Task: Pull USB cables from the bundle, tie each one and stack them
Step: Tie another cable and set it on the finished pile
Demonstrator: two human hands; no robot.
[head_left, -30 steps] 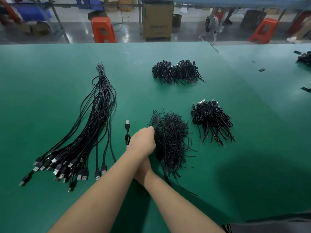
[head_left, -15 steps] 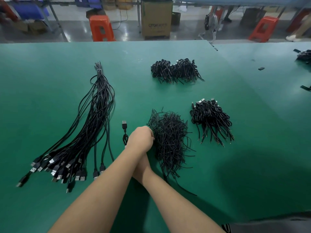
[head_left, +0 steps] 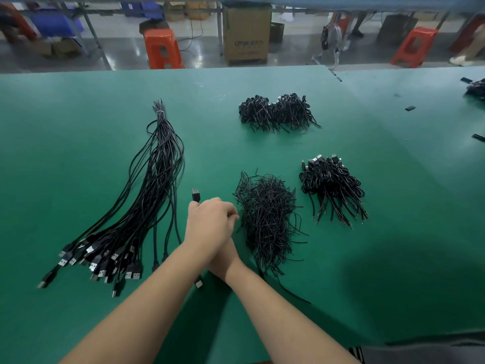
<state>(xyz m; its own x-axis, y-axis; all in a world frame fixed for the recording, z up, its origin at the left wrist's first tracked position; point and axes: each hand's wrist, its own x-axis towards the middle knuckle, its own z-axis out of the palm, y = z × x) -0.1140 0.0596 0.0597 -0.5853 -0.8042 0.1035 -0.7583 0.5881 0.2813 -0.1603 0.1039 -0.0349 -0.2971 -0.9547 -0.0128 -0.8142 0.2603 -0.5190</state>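
Right hand mostly hidden under the left hand; its fingers can't be seen, grip can't be told. USB cable: only the plug shows beyond the left hand's knuckles, the rest is covered by the hand. A second plug peeks out under the left forearm, blurred. Bundle plug ends left of the hands are smeared. Both forearms cut off by the bottom edge.

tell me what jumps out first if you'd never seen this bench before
The long bundle of USB cables fanned across the left of the green table stands out most. At centre, the left hand crosses over the right hand, gripping a single cable, beside a tangled heap of ties.
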